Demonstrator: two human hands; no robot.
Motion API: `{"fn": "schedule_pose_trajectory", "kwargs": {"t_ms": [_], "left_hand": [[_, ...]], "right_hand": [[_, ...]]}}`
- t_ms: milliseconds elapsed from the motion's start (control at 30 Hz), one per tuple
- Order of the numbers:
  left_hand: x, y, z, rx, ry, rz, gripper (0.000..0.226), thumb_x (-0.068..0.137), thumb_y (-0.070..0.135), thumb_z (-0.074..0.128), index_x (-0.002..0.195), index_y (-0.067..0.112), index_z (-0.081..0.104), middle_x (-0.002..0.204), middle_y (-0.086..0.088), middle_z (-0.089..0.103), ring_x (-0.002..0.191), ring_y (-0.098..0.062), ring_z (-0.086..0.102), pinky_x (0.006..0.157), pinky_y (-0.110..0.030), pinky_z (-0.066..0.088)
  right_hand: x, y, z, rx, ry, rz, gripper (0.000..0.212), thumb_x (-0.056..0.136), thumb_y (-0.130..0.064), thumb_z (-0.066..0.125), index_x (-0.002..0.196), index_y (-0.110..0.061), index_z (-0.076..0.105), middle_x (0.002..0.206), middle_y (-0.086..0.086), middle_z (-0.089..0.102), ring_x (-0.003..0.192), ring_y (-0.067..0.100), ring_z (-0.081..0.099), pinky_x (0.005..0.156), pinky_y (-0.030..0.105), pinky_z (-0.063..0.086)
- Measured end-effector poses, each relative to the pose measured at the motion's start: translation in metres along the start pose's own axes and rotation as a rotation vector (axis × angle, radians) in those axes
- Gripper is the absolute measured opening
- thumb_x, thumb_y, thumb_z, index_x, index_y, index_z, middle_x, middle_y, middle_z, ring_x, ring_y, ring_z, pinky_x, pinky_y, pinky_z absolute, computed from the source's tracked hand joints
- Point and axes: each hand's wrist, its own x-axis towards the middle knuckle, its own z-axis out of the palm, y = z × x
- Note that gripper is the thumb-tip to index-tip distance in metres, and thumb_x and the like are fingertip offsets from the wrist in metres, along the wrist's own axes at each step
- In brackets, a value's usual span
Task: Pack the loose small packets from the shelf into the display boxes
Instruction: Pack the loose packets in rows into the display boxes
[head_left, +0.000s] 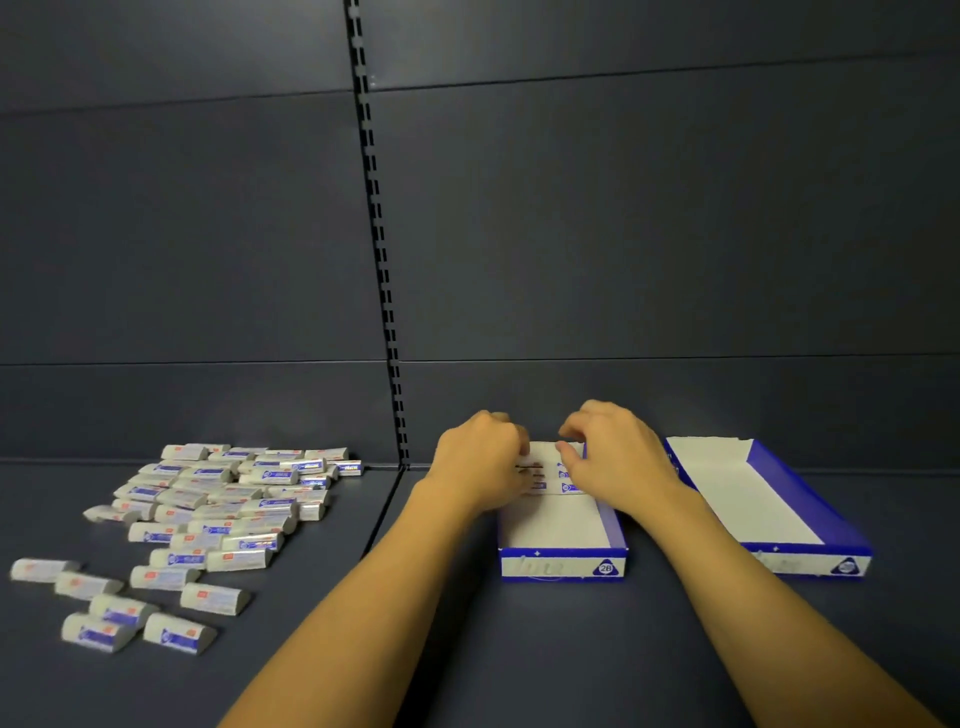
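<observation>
A blue and white display box (563, 566) stands open on the shelf in front of me. Several white packets (550, 470) stand in a row at its far end. My left hand (480, 460) and my right hand (610, 454) are both over that row, fingers curled onto the packets from either side. Whether either hand grips a packet is hidden by the fingers. The near part of the box floor is bare. A second display box (810, 558) lies to the right with nothing in it. A pile of loose packets (218, 504) is spread at the left.
The dark shelf surface (519, 649) runs under my forearms. A dark back panel with a slotted upright (387, 291) rises behind the boxes. A seam (387, 501) divides the shelf between the pile and the boxes.
</observation>
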Motion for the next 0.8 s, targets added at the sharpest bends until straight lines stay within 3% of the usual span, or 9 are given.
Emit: {"fn": "schedule_pose_trajectory", "kwargs": {"t_ms": [100, 233, 333, 533, 667, 800], "left_hand": [[-0.016, -0.009, -0.023, -0.044, -0.026, -0.063, 0.028, 0.091, 0.037, 0.065, 0.114, 0.023, 0.067, 0.113, 0.001, 0.063, 0.097, -0.018, 0.06, 0.078, -0.035, 0.056], [-0.045, -0.028, -0.054, -0.031, -0.044, -0.168, 0.02, 0.09, 0.029, 0.063, 0.106, 0.019, 0.07, 0.109, -0.003, 0.067, 0.09, -0.021, 0.062, 0.075, -0.034, 0.054], [-0.071, -0.043, -0.071, 0.03, -0.078, -0.249, 0.019, 0.091, 0.028, 0.061, 0.103, 0.018, 0.071, 0.109, -0.006, 0.067, 0.093, -0.027, 0.063, 0.077, -0.035, 0.055], [-0.124, -0.081, -0.095, 0.074, -0.133, -0.407, 0.022, 0.092, 0.027, 0.058, 0.107, 0.017, 0.071, 0.115, -0.011, 0.066, 0.104, -0.033, 0.062, 0.085, -0.038, 0.054], [-0.163, -0.109, -0.107, 0.081, -0.164, -0.472, 0.031, 0.093, 0.03, 0.061, 0.121, 0.019, 0.068, 0.125, -0.009, 0.064, 0.113, -0.03, 0.061, 0.093, -0.041, 0.053], [-0.195, -0.138, -0.122, 0.06, -0.157, -0.497, 0.031, 0.093, 0.028, 0.059, 0.122, 0.02, 0.068, 0.126, -0.008, 0.065, 0.113, -0.027, 0.061, 0.097, -0.042, 0.052]], "right_hand": [[-0.005, -0.007, -0.008, 0.036, -0.043, -0.03, 0.026, 0.094, -0.038, 0.063, 0.114, -0.023, 0.07, 0.111, -0.006, 0.063, 0.098, 0.011, 0.06, 0.076, 0.023, 0.049], [-0.01, -0.031, -0.019, 0.064, -0.166, -0.112, 0.033, 0.093, -0.038, 0.064, 0.122, -0.023, 0.065, 0.117, -0.005, 0.062, 0.102, 0.015, 0.062, 0.081, 0.029, 0.053], [-0.011, -0.054, -0.024, 0.08, -0.227, -0.177, 0.034, 0.091, -0.035, 0.066, 0.122, -0.022, 0.064, 0.117, -0.002, 0.064, 0.099, 0.017, 0.063, 0.077, 0.026, 0.052], [-0.01, -0.106, -0.031, 0.044, -0.352, -0.221, 0.036, 0.09, -0.033, 0.066, 0.123, -0.018, 0.063, 0.116, 0.003, 0.064, 0.098, 0.022, 0.064, 0.083, 0.037, 0.058], [-0.014, -0.137, -0.034, -0.03, -0.43, -0.195, 0.033, 0.086, -0.028, 0.063, 0.116, -0.016, 0.064, 0.114, 0.006, 0.064, 0.097, 0.028, 0.065, 0.082, 0.039, 0.058], [-0.02, -0.171, -0.032, -0.067, -0.482, -0.173, 0.03, 0.086, -0.024, 0.06, 0.114, -0.015, 0.062, 0.113, 0.007, 0.062, 0.094, 0.028, 0.064, 0.078, 0.036, 0.057]]}}
